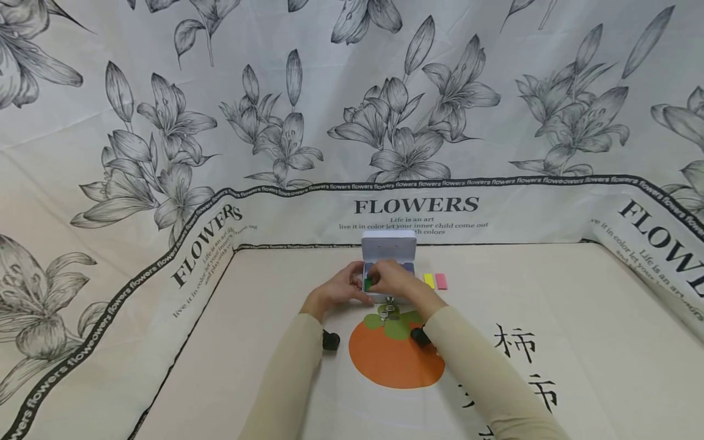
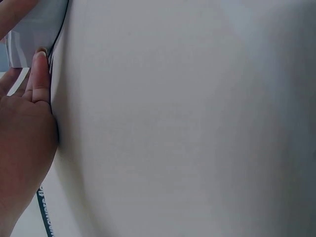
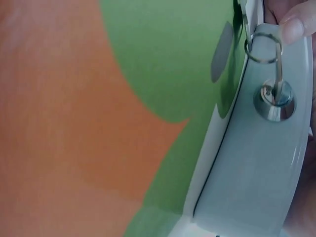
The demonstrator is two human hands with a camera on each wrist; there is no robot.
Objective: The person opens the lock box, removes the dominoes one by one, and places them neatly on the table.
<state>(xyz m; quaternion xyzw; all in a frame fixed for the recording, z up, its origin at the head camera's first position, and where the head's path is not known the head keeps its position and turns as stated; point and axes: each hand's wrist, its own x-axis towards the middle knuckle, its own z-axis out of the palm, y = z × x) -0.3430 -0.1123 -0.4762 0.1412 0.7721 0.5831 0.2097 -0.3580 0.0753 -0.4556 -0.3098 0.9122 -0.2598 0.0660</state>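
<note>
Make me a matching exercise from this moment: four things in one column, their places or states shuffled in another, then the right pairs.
Things:
1. Lid
2. Key
3. Yellow piece
4. Left hand

Places or states:
A. at the left side of the box
B. inserted in the lock
C. standing open
D. between the box and the pink piece

Pairs: 1-C, 2-B, 3-D, 4-A

The right hand (image 1: 393,278) hid most of a small green object (image 1: 368,283); the left wrist view's edge cut off the pale, glossy, rectangular box (image 2: 47,29).
</note>
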